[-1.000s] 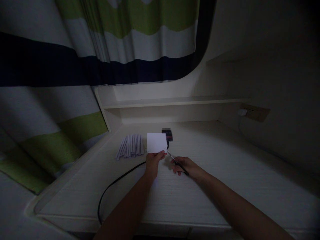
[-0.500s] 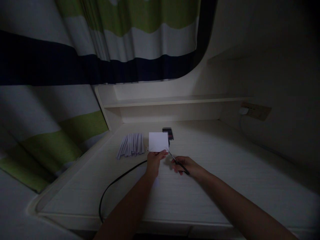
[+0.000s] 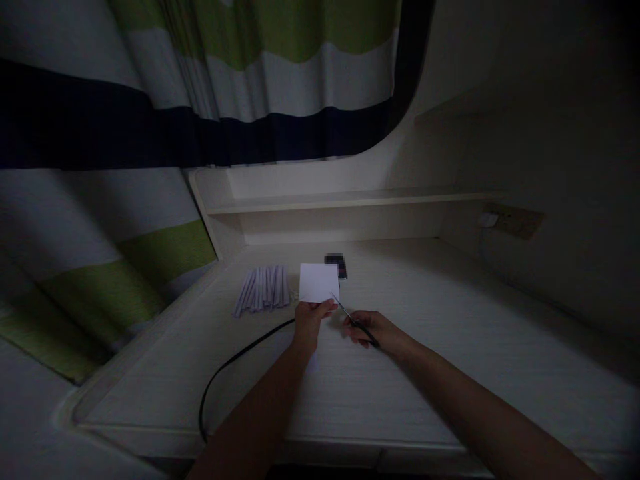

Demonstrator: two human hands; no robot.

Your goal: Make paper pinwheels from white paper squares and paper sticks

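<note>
My left hand (image 3: 309,323) pinches the lower edge of a small white sheet of paper (image 3: 319,282), held upright over the desk. My right hand (image 3: 373,329) grips a pair of scissors (image 3: 350,320), its thin blades pointing up-left and meeting the paper's lower right corner. A fan of cut white paper strips (image 3: 263,298) lies on the desk just left of the sheet. Whether the blades are parted is too dim to tell.
A small dark object (image 3: 337,264) lies behind the paper. A black cable (image 3: 235,363) curves from my left hand toward the desk's front edge. The pale desk (image 3: 450,347) has a low shelf (image 3: 340,199) at the back, a wall socket (image 3: 510,221) at right and a striped curtain (image 3: 150,133) at left.
The paper and both hands have shifted slightly right and up in view as the camera moved. The scissors stay at the paper's lower right corner.
</note>
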